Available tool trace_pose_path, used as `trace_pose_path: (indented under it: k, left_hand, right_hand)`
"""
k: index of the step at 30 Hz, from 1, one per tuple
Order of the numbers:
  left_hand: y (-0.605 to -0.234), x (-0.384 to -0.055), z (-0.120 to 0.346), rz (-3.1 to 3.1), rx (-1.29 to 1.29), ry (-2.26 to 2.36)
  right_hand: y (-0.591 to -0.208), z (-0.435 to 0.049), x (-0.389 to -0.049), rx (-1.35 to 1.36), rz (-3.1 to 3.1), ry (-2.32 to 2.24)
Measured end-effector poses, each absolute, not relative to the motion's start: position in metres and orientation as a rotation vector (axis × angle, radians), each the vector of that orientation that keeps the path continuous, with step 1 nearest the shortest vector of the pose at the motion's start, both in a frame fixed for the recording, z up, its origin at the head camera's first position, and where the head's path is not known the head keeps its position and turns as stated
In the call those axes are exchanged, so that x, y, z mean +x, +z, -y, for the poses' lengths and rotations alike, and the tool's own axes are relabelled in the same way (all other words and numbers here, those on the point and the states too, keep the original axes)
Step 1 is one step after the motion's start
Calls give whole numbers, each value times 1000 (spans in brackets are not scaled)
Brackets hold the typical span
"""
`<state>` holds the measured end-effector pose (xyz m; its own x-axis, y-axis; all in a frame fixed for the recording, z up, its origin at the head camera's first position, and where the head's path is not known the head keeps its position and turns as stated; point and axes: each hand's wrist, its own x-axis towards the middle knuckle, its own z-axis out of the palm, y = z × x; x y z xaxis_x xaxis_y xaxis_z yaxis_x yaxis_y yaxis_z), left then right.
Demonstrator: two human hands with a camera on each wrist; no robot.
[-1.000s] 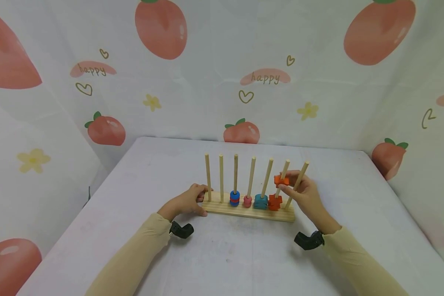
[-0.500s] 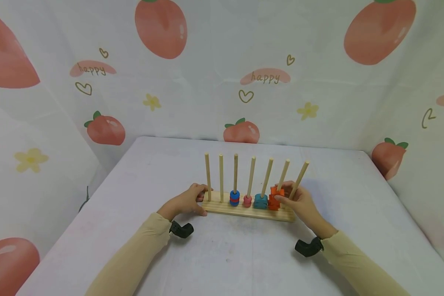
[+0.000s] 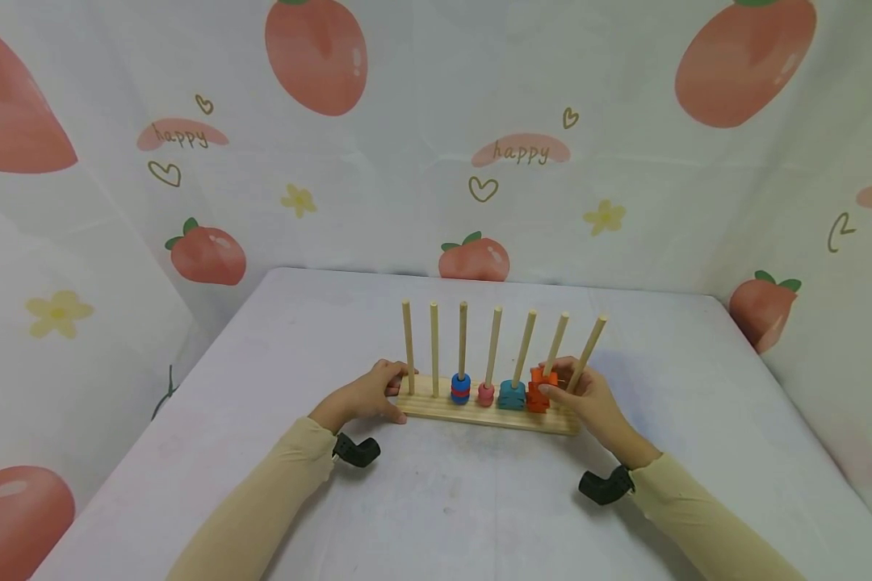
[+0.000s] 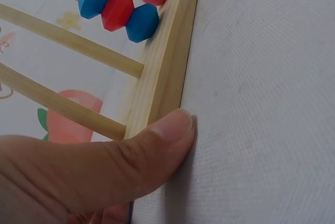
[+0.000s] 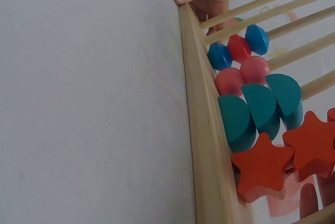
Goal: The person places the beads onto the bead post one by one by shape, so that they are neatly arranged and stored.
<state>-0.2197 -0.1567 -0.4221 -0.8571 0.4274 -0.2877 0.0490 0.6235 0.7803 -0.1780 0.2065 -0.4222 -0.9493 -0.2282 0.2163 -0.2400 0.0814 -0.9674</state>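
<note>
A wooden peg rack (image 3: 450,414) with a row of upright rods stands on the table. My left hand (image 3: 363,395) grips its left end; in the left wrist view the thumb (image 4: 157,148) lies against the front of the base. My right hand (image 3: 589,395) pinches the top orange star bead (image 3: 545,376) low on the second rod from the right, right above other orange stars (image 5: 263,167). Leftward along the base sit teal half-round beads (image 5: 260,110), pink round beads (image 3: 486,394), and a blue-red-blue stack (image 3: 461,390). The two leftmost rods and the rightmost carry no beads.
The rack's rightmost rod (image 3: 589,353) rises beside my right hand. The white-covered table (image 3: 443,508) spreads around the rack, and a fruit-patterned cloth (image 3: 407,186) hangs behind it. A black wrist camera (image 3: 606,486) sits at my right cuff.
My right hand has slid the orange star down its rod onto the stars below, then stayed almost still. My left hand has kept its hold on the rack.
</note>
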Motion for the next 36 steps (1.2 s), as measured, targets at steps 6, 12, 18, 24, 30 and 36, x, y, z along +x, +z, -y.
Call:
trace_pose_path:
  k: [6, 12, 18, 24, 30, 36]
  left_hand:
    - [-422, -220, 155, -2406, 377, 1117]
    - [-424, -223, 154, -2395, 386, 1132]
    - [-422, -219, 157, -2373, 403, 1140]
    - [-415, -213, 159, -2416, 438, 1075]
    - [-398, -210, 164, -2477, 458, 1077]
    - [-372, -201, 171, -2678, 548, 1002]
  right_hand:
    - [-421, -207, -177, 495, 2306, 2080]
    - [-424, -209, -179, 513, 2304, 2064]
    - [-423, -212, -176, 582, 2314, 1989]
    - [-409, -220, -172, 635, 2292, 1820]
    - [-383, -229, -166, 696, 2234, 1591]
    - [-365, -239, -159, 586, 2263, 1276]
